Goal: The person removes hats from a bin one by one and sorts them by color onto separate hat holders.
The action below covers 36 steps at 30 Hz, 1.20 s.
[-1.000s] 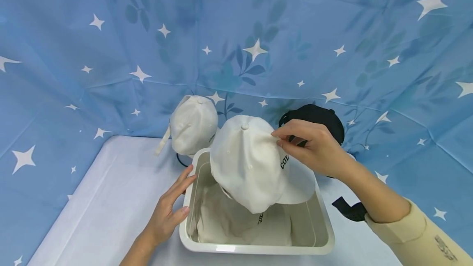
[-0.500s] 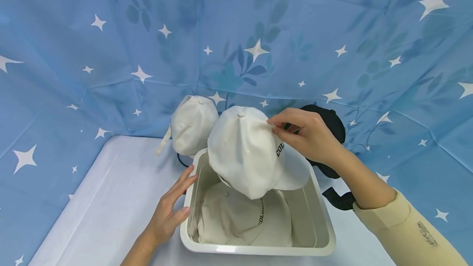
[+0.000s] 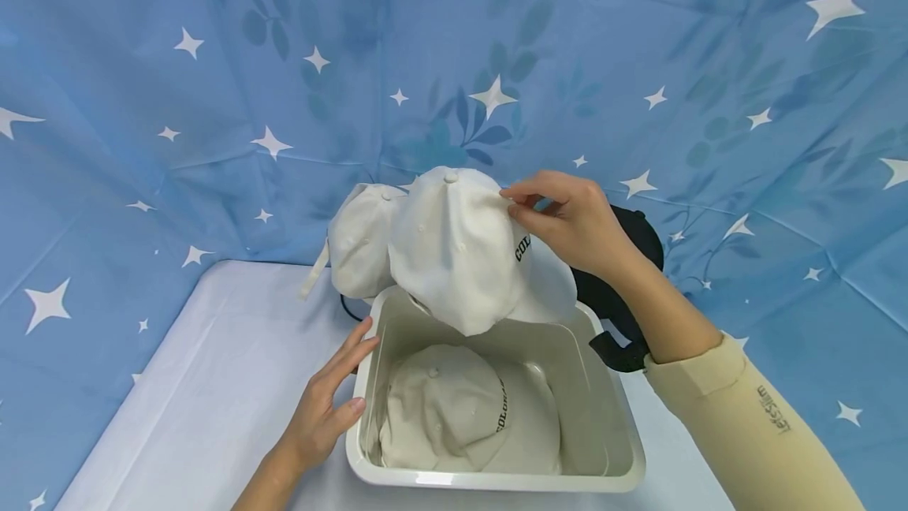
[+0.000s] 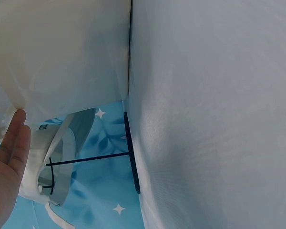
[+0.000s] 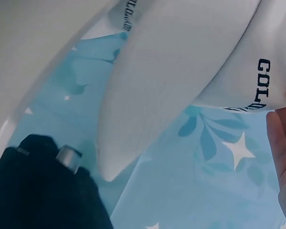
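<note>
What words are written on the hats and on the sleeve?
"COL": black letters on the white cotton cap pinched by the right hand; the rest is hidden. The right wrist view shows "COLO".
"COLORA": black letters on the cream cap lying in the white plastic tub; the end is too small to read.
"LESSLIM", roughly: small print on the beige sleeve, partly blurred.

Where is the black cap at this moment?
In the head view the black cap sits at the back right of the table, behind the right hand and wrist, beyond the tub's far right corner, against the blue starred backdrop.
</note>
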{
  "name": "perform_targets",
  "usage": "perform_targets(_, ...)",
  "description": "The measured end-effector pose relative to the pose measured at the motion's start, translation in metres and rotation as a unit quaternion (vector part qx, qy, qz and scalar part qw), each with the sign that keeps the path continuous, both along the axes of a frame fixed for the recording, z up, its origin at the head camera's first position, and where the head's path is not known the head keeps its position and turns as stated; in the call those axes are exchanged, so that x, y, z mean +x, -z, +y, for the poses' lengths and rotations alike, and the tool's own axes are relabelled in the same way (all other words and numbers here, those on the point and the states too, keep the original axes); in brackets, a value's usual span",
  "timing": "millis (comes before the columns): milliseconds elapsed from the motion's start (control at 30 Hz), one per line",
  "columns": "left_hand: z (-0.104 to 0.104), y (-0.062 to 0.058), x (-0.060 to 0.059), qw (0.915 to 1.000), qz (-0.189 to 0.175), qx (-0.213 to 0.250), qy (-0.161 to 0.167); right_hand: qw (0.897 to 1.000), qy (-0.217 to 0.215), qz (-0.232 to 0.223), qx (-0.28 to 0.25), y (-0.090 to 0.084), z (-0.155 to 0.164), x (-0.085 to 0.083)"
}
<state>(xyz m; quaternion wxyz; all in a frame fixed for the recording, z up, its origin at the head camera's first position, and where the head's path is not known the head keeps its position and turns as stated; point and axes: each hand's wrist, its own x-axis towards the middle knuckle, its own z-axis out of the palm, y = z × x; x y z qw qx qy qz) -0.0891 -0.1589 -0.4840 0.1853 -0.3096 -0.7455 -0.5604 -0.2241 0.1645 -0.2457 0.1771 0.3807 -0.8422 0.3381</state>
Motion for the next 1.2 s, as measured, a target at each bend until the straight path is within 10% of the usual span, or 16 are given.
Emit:
perform_targets(767,0.0,0.0,0.0,0.9999,0.004,0.007,0.007,0.998,0.034,0.007,-0.058,-0.023,-0.056,-0.038)
perform_targets(1200,-0.002,-0.001,0.001,1.0,0.0,-0.004,0.001,0.995,-0.001,0.013,-0.102,-0.002,-0.091,-0.055)
